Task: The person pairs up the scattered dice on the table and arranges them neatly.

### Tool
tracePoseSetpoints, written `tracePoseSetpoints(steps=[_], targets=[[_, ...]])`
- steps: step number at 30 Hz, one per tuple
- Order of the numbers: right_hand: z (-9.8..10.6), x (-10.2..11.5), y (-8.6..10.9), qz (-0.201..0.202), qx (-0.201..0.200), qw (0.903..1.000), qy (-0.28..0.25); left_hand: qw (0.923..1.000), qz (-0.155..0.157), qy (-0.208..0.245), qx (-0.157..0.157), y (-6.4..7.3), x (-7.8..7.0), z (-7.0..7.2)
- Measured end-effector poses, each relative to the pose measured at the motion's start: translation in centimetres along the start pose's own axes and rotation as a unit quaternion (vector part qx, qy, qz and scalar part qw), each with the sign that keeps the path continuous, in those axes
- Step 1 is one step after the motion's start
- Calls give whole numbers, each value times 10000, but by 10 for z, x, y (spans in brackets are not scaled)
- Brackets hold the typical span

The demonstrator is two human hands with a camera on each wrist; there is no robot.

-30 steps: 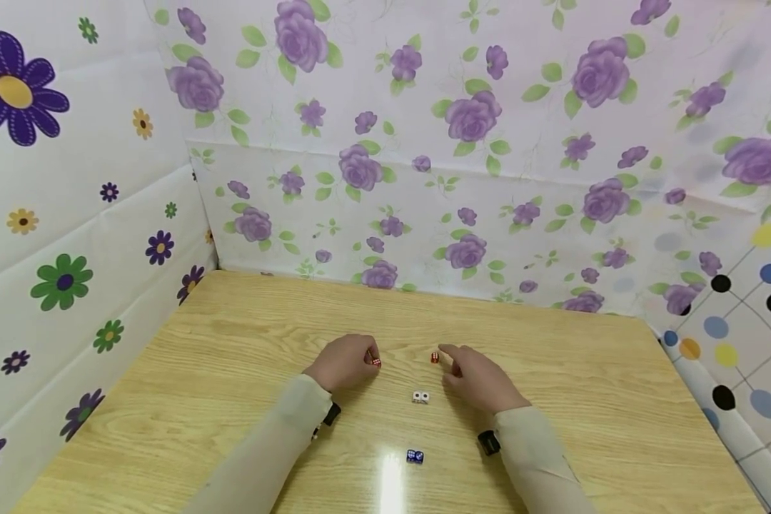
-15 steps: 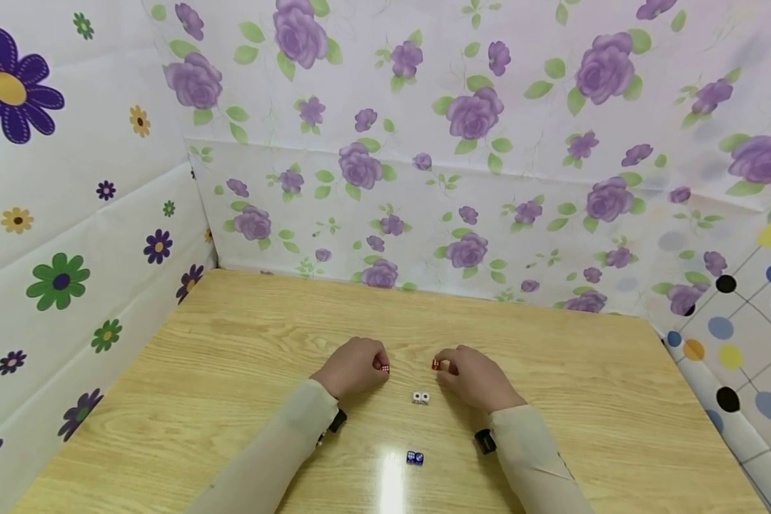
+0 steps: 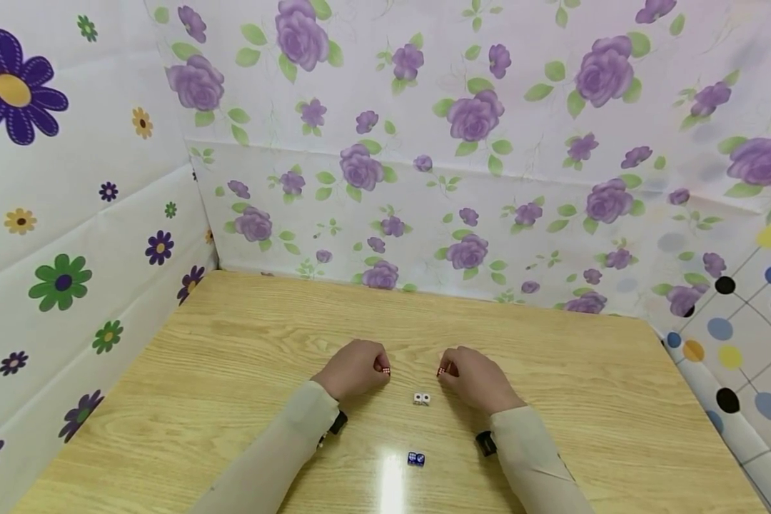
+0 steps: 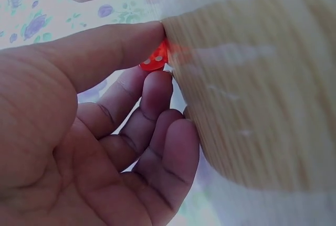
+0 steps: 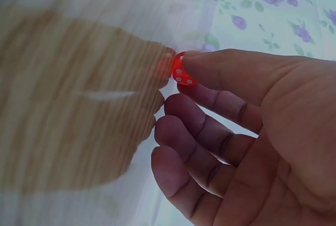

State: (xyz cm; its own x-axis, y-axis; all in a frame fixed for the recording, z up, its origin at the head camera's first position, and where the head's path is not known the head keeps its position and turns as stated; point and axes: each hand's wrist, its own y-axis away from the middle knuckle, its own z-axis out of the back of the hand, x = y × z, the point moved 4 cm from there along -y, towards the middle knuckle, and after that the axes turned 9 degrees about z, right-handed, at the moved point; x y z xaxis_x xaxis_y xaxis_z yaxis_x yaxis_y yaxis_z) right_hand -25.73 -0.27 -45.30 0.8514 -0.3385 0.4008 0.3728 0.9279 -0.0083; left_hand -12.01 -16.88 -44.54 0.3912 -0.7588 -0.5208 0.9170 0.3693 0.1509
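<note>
My left hand (image 3: 355, 368) pinches a translucent red die (image 4: 156, 58) with white pips between thumb and fingers, low over the wooden table. In the head view only a small dotted face of that die shows at the fingertips. Opposite it, my right hand (image 3: 480, 378) pinches a second red die (image 5: 184, 71) by thumb and index finger; the other fingers curl loosely beside it. Between the hands and slightly nearer to me, two white dice (image 3: 422, 399) stand side by side. Two blue dice (image 3: 415, 459) sit together closer to my body.
The light wood table (image 3: 263, 321) has a glossy surface that mirrors the hands. A wall with purple flowers (image 3: 385, 214) rises at its back edge, with patterned sheets at left and right. Each wrist wears a black camera (image 3: 486, 443).
My right hand has closed its thumb and index finger on the right red die and shifted it slightly nearer to me. The left hand has moved a little right with its red die.
</note>
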Motion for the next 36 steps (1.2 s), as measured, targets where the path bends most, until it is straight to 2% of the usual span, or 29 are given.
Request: tracePoseSetpoints(steps=[10,15,23,31,36], targets=[[5,-6,2,-181,20,9998,37,9995,34,296,115,1,6,-2],[7,-9,0,-233,14,9997,53,9996,126,236,95,0,6,2],[10,-13,-1,-282,-12,9996,87,9999,83,72,-45,-2,4,10],[9,-16,2,-274,4,9995,137,9999,98,26,53,-2,6,7],[9,-17,3,-203,-45,9996,195,10000,39,-3,0,-2,6,7]])
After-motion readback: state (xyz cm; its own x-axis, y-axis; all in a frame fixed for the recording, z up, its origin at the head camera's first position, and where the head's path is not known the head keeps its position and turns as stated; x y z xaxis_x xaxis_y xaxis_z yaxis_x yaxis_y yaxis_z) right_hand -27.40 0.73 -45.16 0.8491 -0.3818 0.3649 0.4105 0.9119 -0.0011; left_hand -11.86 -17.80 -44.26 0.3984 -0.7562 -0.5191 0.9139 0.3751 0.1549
